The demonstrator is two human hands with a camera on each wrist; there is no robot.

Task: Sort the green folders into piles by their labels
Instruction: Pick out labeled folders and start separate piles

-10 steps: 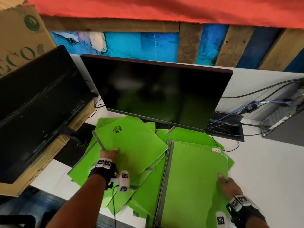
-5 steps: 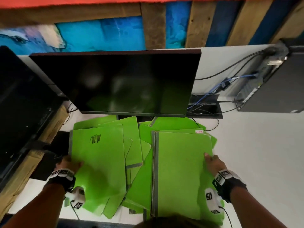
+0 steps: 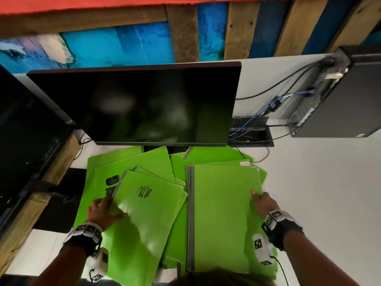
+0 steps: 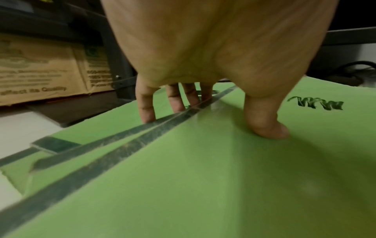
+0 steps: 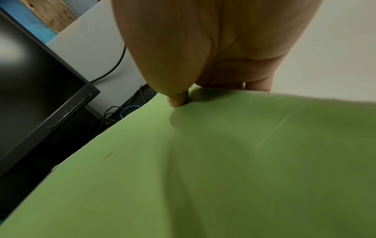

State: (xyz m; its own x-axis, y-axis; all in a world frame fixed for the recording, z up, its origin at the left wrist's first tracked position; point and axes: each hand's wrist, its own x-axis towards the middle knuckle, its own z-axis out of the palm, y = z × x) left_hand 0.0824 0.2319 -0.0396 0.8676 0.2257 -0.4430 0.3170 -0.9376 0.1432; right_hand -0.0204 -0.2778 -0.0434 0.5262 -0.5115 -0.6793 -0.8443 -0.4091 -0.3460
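Pinching thin, flexible, slick-looking folders by their edges, the left hand [image 3: 104,211] clamped the scribbled folder [image 3: 144,219] at its spine while the right hand [image 3: 262,203] clamped the plain folder [image 3: 222,213].

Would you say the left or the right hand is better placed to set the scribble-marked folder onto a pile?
Left, probably: the left hand already grips the scribble-marked folder; the right hand holds the plain folder.
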